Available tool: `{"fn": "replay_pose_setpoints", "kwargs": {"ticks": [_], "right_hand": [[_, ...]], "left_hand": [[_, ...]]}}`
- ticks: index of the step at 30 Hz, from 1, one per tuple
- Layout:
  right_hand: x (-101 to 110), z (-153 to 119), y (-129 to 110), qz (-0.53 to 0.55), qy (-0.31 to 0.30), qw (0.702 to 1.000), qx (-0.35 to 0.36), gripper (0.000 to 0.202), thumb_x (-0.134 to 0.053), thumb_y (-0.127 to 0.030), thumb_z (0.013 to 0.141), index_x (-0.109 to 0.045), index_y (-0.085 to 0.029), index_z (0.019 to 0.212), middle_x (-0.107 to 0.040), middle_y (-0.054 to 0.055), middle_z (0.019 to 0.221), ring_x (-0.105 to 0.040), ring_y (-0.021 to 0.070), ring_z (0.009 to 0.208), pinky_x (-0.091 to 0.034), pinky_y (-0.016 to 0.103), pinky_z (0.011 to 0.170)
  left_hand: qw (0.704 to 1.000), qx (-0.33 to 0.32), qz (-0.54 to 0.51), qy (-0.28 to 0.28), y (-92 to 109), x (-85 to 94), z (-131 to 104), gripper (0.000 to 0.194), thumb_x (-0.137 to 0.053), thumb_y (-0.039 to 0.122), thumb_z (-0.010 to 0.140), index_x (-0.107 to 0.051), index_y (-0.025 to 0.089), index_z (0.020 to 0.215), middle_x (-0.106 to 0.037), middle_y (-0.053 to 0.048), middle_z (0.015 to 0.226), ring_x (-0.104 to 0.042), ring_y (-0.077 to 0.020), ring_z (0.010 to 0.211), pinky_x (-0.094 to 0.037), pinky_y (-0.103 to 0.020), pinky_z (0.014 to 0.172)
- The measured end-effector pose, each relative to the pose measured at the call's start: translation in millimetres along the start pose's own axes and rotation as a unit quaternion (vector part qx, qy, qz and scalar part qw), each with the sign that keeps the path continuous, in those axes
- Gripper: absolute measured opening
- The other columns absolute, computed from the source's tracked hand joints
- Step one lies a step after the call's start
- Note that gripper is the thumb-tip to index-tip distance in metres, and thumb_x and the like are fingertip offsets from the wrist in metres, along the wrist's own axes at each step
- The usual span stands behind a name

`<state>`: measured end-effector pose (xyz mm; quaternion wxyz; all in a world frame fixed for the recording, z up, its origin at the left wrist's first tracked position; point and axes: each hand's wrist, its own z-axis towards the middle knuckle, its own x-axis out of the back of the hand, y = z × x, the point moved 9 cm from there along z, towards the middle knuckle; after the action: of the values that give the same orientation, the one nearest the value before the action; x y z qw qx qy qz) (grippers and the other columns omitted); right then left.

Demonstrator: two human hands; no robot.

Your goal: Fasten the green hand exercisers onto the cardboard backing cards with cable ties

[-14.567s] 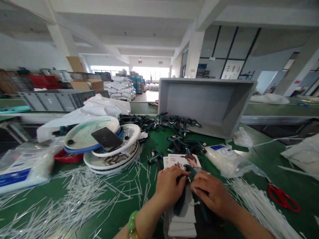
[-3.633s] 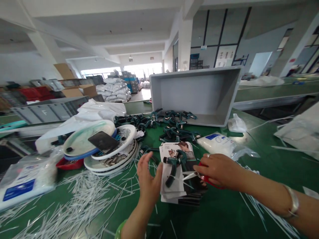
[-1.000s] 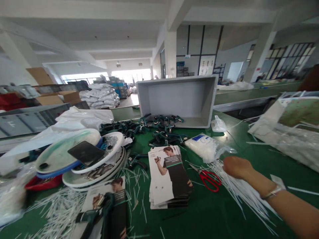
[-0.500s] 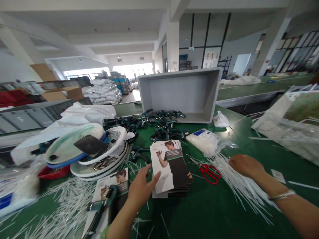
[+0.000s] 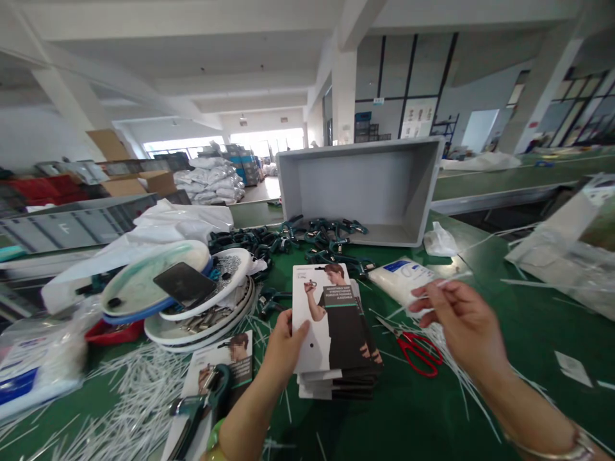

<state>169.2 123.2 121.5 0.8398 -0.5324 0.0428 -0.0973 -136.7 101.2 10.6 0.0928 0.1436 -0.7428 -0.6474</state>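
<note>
With thumb and fingers, my left hand grips the left edge of a printed packaging card, lifted slightly at the top of a stack of like cards. My right hand pinches a thin white cable tie above a pile of loose ties. Red-handled scissors lie between the stack and that pile. Left of my left forearm, a dark green hand gripper rests on another printed card.
Several hand grippers are heaped before a grey crate tipped on its side. Round trays with metal parts and a dark flat piece stand left. More ties lie in front. A plastic bag sits behind the scissors.
My right hand has risen from the tie pile and come toward the middle with a cable tie. My left hand has closed on the top card and raised it a little.
</note>
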Motion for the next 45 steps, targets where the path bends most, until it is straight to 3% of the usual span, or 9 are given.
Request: {"fn": "replay_pose_setpoints", "kwargs": {"ticks": [4,7,13,21,33,40,42,45], "right_hand": [[-76,-23,13,0.099,-0.091,0.991,-0.017,0.023,-0.049,-0.042,0.085,-0.043,-0.020,0.084,-0.061,0.004,0.083,-0.064,0.0151,0.066,-0.054,0.025,0.048],[-99,-36,19,0.075,-0.112,0.991,0.025,0.018,-0.044,-0.038,0.088,-0.045,-0.020,0.088,-0.060,0.004,0.087,-0.064,0.0146,0.070,-0.056,0.027,0.054],[-107,-45,12,-0.011,-0.127,0.986,0.107,0.012,-0.042,-0.029,0.090,-0.048,-0.019,0.093,-0.058,0.005,0.090,-0.065,0.0143,0.072,-0.057,0.026,0.056],[-110,-50,5,-0.014,-0.145,0.981,0.127,0.010,-0.042,-0.025,0.090,-0.049,-0.018,0.093,-0.059,0.005,0.086,-0.065,0.0129,0.070,-0.057,0.023,0.054],[-111,-57,1,0.024,-0.151,0.982,0.108,0.011,-0.043,-0.027,0.090,-0.051,-0.019,0.093,-0.058,0.005,0.087,-0.065,0.0140,0.071,-0.058,0.025,0.054],[-113,-55,7,0.017,-0.152,0.985,0.081,0.011,-0.043,-0.027,0.090,-0.050,-0.020,0.094,-0.058,0.006,0.093,-0.064,0.0152,0.076,-0.057,0.027,0.056],[-116,-54,6,-0.003,-0.164,0.981,0.100,0.011,-0.042,-0.025,0.089,-0.051,-0.021,0.095,-0.059,0.007,0.095,-0.062,0.0151,0.076,-0.056,0.027,0.057],[-119,-55,-3,-0.071,-0.170,0.964,0.190,0.010,-0.045,-0.020,0.087,-0.054,-0.021,0.091,-0.059,0.007,0.094,-0.060,0.0171,0.083,-0.054,0.031,0.069]], "left_hand": [[0.996,0.040,-0.063,-0.048,6,-17.5,-6,0.050,-0.067,0.029,0.066,-0.043,0.018,0.109,-0.065,-0.004,0.081,-0.060,-0.0149,0.061,-0.046,-0.026,0.058],[0.992,0.061,-0.098,-0.045,8,-20.2,-11,0.055,-0.060,0.021,0.069,-0.033,0.021,0.117,-0.064,-0.002,0.078,-0.058,-0.0130,0.053,-0.045,-0.025,0.054],[0.987,0.059,-0.141,-0.058,8,-24.4,-17,0.068,-0.063,0.019,0.066,-0.024,0.023,0.121,-0.064,-0.003,0.079,-0.058,-0.0140,0.050,-0.046,-0.027,0.052],[0.987,0.043,-0.151,-0.038,11,-21.6,-21,0.065,-0.065,0.020,0.065,-0.029,0.023,0.119,-0.064,-0.003,0.082,-0.060,-0.0153,0.057,-0.047,-0.028,0.056],[0.981,0.039,-0.188,-0.038,10,-21.5,-25,0.065,-0.065,0.027,0.067,-0.028,0.027,0.120,-0.064,-0.002,0.083,-0.061,-0.0162,0.064,-0.047,-0.028,0.060],[0.977,0.043,-0.198,-0.064,23,-31.3,-38,0.064,-0.066,0.028,0.067,-0.029,0.027,0.119,-0.065,-0.001,0.084,-0.061,-0.0156,0.063,-0.046,-0.027,0.059],[0.970,0.056,-0.225,-0.078,24,-36.4,-43,0.062,-0.066,0.028,0.067,-0.030,0.028,0.118,-0.065,-0.001,0.084,-0.061,-0.0151,0.062,-0.046,-0.027,0.060],[0.957,0.070,-0.260,-0.106,22,-44.0,-48,0.055,-0.065,0.026,0.069,-0.034,0.026,0.114,-0.065,-0.001,0.085,-0.061,-0.0154,0.066,-0.047,-0.027,0.064]]}}
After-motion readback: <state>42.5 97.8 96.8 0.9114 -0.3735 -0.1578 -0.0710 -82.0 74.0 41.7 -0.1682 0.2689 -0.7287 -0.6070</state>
